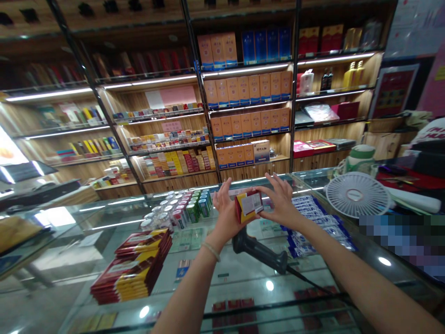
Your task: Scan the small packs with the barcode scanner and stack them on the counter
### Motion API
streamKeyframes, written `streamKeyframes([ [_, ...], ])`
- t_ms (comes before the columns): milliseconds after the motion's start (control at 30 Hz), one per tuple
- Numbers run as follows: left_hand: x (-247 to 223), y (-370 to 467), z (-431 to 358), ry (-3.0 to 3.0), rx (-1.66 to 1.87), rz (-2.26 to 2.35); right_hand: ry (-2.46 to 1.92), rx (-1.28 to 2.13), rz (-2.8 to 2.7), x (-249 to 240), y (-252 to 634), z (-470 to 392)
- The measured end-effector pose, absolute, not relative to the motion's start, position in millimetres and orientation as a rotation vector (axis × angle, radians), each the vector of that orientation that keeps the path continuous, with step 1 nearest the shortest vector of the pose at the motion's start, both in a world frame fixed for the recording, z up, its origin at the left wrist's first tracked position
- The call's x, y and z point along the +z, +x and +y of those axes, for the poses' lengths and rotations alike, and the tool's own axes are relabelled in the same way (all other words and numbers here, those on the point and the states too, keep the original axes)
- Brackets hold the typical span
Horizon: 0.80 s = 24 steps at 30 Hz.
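Observation:
Between my two hands is a small red and yellow pack (249,207), raised above the glass counter with a white barcode label showing. My left hand (223,209) grips its left end, with its other fingers raised. At the right end, the thumb and forefinger of my right hand (281,204) pinch the pack while the remaining fingers point up. Just below lies a black handheld barcode scanner (259,251) with its cable running right. Stacked red and yellow packets (134,266) sit left of my left forearm. Blue and white packets (318,225) are partly behind my right forearm.
Rows of small round-topped containers (181,207) stand on the glass counter (205,278). A white fan (358,195) and a green and white jug (359,160) are at the right. Behind the counter, lit shelves hold orange boxes (248,90) and many small packs.

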<state>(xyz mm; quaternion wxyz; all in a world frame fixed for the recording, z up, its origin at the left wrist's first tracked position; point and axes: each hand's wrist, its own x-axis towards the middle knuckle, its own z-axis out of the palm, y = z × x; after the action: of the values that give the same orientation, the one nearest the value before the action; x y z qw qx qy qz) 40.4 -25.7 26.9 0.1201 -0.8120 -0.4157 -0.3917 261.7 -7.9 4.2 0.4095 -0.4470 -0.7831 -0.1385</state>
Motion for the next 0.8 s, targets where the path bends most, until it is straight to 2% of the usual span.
streamKeyframes([
  [433,23,27,-7,-2.283,-1.297,-1.276,-1.172,-0.458,-1.891,5,267,-6],
  [800,31,30,-24,-2.039,-0.893,-1.174,-1.207,-0.66,-1.901,5,263,-9],
])
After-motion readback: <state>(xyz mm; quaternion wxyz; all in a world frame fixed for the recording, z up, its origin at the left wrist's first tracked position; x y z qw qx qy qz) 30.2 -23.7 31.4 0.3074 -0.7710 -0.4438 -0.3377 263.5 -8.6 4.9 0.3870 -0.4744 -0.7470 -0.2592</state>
